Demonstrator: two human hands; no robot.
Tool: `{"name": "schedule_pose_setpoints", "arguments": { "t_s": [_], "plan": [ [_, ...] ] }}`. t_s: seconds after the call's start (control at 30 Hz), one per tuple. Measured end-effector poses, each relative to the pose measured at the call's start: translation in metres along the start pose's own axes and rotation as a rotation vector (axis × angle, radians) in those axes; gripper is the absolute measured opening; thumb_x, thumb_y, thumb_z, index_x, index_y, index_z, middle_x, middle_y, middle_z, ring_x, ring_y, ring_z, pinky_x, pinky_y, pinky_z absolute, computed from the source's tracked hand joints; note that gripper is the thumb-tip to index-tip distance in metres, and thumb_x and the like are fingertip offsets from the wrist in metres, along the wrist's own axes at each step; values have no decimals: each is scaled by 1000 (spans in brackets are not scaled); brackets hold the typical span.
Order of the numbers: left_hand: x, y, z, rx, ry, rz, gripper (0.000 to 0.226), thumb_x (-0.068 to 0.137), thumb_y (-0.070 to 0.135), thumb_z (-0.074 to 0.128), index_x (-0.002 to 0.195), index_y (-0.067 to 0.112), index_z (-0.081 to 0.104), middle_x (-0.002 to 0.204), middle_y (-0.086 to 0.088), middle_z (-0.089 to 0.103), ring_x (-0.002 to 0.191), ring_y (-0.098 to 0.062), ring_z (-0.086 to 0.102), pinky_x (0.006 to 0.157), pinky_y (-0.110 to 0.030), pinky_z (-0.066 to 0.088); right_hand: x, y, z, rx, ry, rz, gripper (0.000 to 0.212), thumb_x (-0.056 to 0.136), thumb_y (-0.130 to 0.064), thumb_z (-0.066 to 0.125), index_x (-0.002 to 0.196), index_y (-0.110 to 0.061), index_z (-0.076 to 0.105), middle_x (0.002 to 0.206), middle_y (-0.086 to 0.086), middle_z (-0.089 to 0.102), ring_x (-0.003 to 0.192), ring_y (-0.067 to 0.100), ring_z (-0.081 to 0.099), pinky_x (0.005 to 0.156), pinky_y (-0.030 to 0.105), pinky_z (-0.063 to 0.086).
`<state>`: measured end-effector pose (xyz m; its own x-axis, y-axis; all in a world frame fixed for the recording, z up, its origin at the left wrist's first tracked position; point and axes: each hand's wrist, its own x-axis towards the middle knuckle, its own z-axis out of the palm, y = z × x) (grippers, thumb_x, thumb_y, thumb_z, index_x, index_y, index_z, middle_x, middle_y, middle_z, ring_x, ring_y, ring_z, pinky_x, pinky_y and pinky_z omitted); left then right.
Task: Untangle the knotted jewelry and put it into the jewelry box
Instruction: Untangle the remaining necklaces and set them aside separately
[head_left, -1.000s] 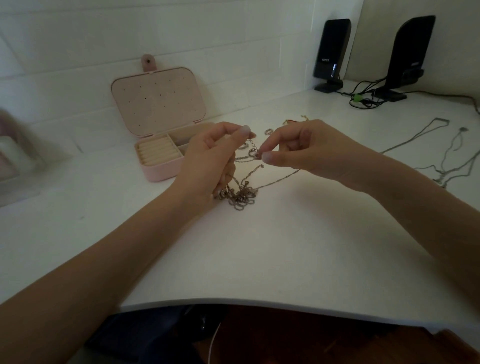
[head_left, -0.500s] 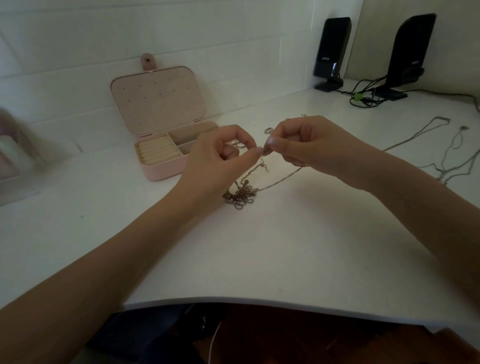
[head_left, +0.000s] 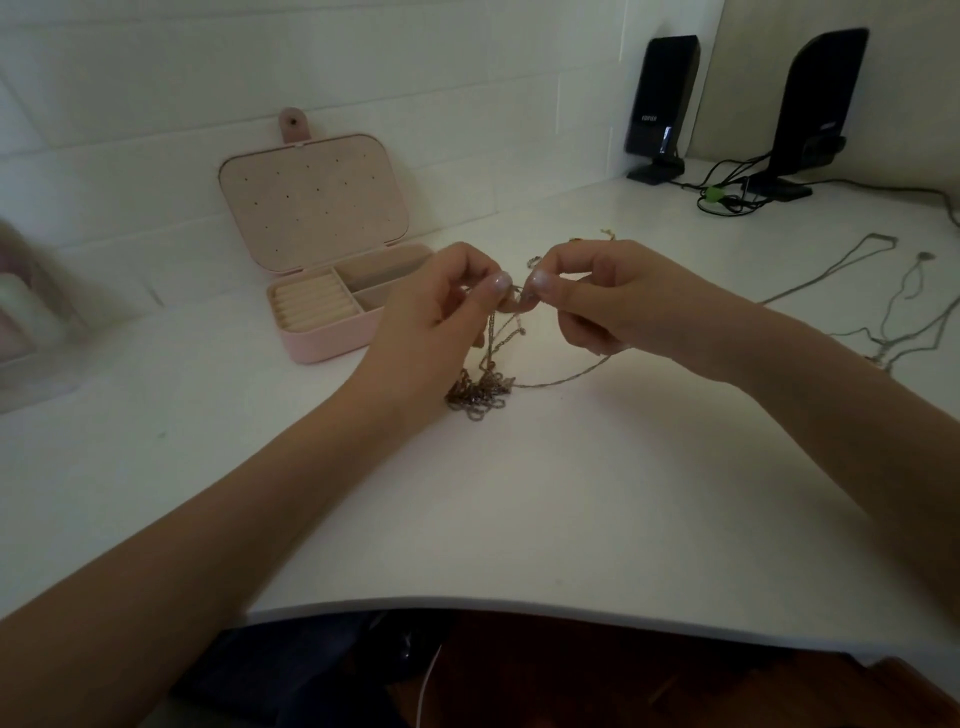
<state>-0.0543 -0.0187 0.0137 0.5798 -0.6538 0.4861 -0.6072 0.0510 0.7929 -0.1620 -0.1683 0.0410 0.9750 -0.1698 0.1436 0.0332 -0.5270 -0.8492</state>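
A tangle of thin metal chains (head_left: 480, 395) lies bunched on the white desk (head_left: 519, 509), with strands rising to my fingers. My left hand (head_left: 441, 317) and my right hand (head_left: 597, 296) each pinch a strand between thumb and forefinger, fingertips almost touching just above the pile. One chain curves from the pile rightward under my right hand. The pink jewelry box (head_left: 322, 260) stands open behind and left of my left hand, lid upright against the wall, with a ring-roll section and two compartments.
More loose silver chains (head_left: 904, 312) lie spread on the desk at the right. Two black speakers (head_left: 662, 104) with cables (head_left: 727, 197) stand at the back right. A blurred pale object (head_left: 21, 312) sits at the far left. The desk's front edge curves below my arms.
My left thumb and forefinger have closed onto a strand and both hands' fingertips have come together over the pile. The strands hang more upright from my fingers.
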Motion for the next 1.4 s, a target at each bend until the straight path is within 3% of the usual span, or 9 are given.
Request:
{"name": "schedule_pose_setpoints", "arguments": {
  "t_s": [0.2, 0.3, 0.43, 0.57, 0.7, 0.87, 1.1, 1.27, 1.4],
  "plan": [
    [-1, 6, 4, -176, -48, -141, 18, 98, 12, 49, 80, 12, 51, 50, 8, 45, 44, -3, 36, 43, -10, 30, -2, -4, -1, 50, 8, 13, 24, 94, -37, 54, 86, -21, 70, 46, -7, 37, 45, 11, 27, 47, 19, 25],
    [-1, 6, 2, -169, -37, -167, 20, 97, 15, 51, 78, 14, 54, 46, 10, 37, 42, -3, 32, 41, -13, 28, -2, -4, -2, 74, 0, 3, 26, 95, -34, 53, 84, -20, 71, 47, -4, 34, 48, 14, 24, 48, 22, 24],
    [0, 5, 1, -134, -33, -208, 19, 88, 28, 65, 72, 22, 59, 54, -4, 37, 46, -11, 26, 44, -23, 20, -1, -2, -1, 29, 24, 6, 28, 96, -34, 51, 83, -18, 70, 46, -5, 36, 44, 11, 27, 46, 18, 27],
    [-2, 6, -1, -62, -135, -236, 15, 80, 29, 76, 86, 17, 68, 44, 11, 30, 40, -5, 21, 43, -19, 18, -1, -2, -3, 36, 62, -9, 28, 97, -31, 51, 88, -12, 68, 43, -5, 38, 43, 10, 28, 45, 18, 26],
    [-5, 9, -1, 31, -231, -158, 9, 80, 22, 76, 86, 16, 74, 45, 10, 22, 42, -6, 17, 44, -15, 16, -2, -4, -2, 75, 84, -49, 25, 98, -27, 51, 87, -13, 68, 43, -5, 37, 42, 9, 28, 46, 19, 28],
    [-6, 13, 0, 84, -284, -141, 4, 79, 19, 76, 79, 18, 73, 44, 9, 20, 41, -7, 17, 44, -15, 15, -1, -4, -2, 158, 91, -101, 24, 98, -25, 50, 88, -11, 68, 43, -6, 34, 43, 10, 26, 46, 19, 26],
    [-4, 9, 1, 274, -244, -92, 20, 78, 24, 77, 64, 30, 65, 38, 9, 28, 39, -7, 27, 42, -15, 20, -2, -6, -2, 244, 78, -134, 26, 89, -32, 53, 90, -10, 67, 45, -5, 32, 43, 9, 26, 47, 22, 23],
    [-1, 4, -2, 393, -147, -73, 21, 79, 31, 76, 63, 34, 62, 39, 11, 35, 41, -4, 34, 44, -18, 22, -3, -4, -1, 402, 7, -123, 22, 87, -31, 54, 91, -15, 67, 46, -6, 30, 44, 9, 21, 49, 25, 17],
    [-2, 4, -3, 483, -156, -66, 17, 79, 34, 74, 66, 34, 63, 46, 8, 32, 47, -2, 38, 48, -20, 20, -2, -2, -1, 413, -15, -110, 20, 86, -30, 55, 94, -15, 67, 46, -6, 29, 43, 9, 20, 48, 25, 17]
  ]
}}
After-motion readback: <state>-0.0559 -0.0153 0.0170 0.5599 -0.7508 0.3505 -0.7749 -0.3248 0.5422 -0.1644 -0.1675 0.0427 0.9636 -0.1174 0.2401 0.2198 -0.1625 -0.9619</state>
